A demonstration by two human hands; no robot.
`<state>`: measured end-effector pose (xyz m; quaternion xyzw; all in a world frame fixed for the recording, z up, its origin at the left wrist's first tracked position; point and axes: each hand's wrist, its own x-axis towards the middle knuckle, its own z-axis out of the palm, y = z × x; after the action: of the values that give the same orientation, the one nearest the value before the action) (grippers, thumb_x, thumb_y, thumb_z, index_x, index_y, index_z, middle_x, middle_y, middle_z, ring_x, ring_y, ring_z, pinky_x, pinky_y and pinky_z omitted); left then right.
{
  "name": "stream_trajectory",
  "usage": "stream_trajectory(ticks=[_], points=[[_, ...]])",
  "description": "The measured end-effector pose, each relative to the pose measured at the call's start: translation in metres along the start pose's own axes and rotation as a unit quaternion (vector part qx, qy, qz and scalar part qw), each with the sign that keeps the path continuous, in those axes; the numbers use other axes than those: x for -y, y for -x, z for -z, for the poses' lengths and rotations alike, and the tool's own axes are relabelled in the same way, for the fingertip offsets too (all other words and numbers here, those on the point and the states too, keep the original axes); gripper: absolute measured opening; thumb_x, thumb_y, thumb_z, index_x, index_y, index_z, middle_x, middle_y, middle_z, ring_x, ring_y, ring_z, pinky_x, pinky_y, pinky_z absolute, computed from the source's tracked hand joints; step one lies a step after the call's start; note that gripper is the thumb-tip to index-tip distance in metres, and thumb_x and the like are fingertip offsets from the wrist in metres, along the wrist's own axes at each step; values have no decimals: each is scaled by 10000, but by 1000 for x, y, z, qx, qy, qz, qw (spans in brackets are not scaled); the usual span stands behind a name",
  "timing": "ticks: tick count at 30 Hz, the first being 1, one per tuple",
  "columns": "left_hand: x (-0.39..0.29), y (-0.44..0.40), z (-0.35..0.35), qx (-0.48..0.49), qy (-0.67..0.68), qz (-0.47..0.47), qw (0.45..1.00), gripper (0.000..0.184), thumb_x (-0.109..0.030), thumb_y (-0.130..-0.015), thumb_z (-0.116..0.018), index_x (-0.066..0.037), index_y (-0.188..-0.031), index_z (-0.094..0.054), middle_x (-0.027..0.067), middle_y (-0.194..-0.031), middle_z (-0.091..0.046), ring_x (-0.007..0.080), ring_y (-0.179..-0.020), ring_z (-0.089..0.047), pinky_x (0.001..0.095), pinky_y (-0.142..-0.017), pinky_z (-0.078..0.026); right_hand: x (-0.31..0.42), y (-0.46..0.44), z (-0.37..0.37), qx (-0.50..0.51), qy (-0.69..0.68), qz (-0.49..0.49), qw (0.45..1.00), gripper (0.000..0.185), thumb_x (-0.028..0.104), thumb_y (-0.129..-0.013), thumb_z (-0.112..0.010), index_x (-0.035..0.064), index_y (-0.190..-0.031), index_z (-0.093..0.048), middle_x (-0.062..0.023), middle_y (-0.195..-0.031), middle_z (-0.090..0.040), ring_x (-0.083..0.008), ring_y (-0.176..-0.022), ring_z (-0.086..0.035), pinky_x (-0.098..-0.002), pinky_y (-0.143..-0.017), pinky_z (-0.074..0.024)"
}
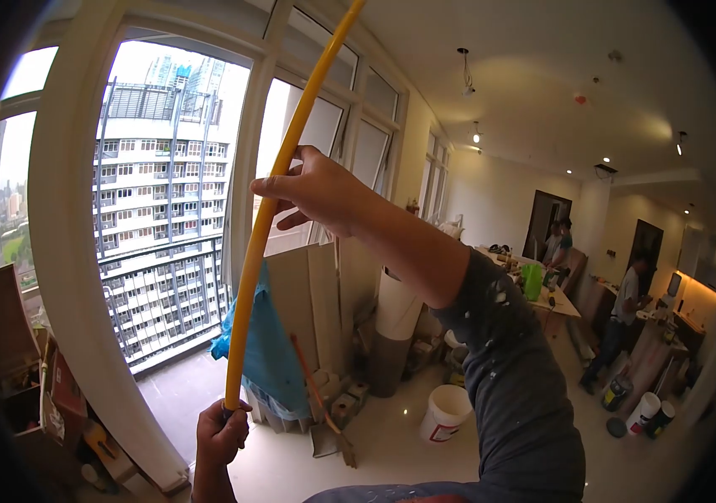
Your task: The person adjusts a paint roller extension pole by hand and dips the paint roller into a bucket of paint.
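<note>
A long yellow pole [249, 277] slants from the lower left up past the top edge of the head view. Its lower end is in my left hand [220, 432], whose fingers are wrapped round it. Higher up, my right hand [312, 191] is on the pole, with the thumb across the front and the other fingers behind and beside it. The upper end of the pole is out of view. Behind the pole are a tall window frame [72, 210] and a blue plastic sheet [267, 348].
A white bucket [446, 412] stands on the floor. Boards [295, 293] lean by the window, near a long-handled shovel [312, 390]. Several people are at the right, one beside a counter [656, 335]. A green bag [531, 282] sits on a table [561, 303]. More buckets stand at right.
</note>
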<state>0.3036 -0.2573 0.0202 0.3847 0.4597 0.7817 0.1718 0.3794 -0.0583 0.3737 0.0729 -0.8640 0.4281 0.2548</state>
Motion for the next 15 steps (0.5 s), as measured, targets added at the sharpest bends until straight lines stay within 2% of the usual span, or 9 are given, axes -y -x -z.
stream_trajectory(ticks=[8,9,13,15], points=[[-18,-42,-18,5,-38,-7,999,159,-143,-954,-627,12,-981,-601,-13,-649,-532,49,-483,-461,213,-433,-376,-14,-34,40,-40,-14,-7,999,747,279,-843,-780,-117,-1314,-358,-213,-1084,-594,-300,-983,-659,-396,-786,-627],[-19,-49,-21,6,-43,-9,999,161,-147,-953,-631,10,-980,-602,-12,-658,-537,48,-487,-464,213,-434,-377,-18,-40,46,-42,-18,-1,999,679,303,-837,-784,-101,-1245,-422,-198,-1063,-586,-298,-968,-663,-405,-782,-629],[-16,-77,-28,0,-70,-5,998,188,-188,-955,-643,-5,-964,-603,-21,-638,-534,43,-486,-466,209,-440,-378,-33,-55,65,-59,-34,6,998,573,331,-843,-777,-75,-1138,-500,-170,-1003,-567,-277,-936,-669,-408,-772,-631],[-16,-90,-33,2,-93,-6,996,197,-207,-958,-644,-14,-948,-603,-26,-628,-532,39,-485,-466,207,-443,-377,-40,-63,76,-64,-41,6,997,567,332,-847,-773,-74,-1136,-503,-168,-1006,-568,-277,-926,-671,-408,-775,-630]])
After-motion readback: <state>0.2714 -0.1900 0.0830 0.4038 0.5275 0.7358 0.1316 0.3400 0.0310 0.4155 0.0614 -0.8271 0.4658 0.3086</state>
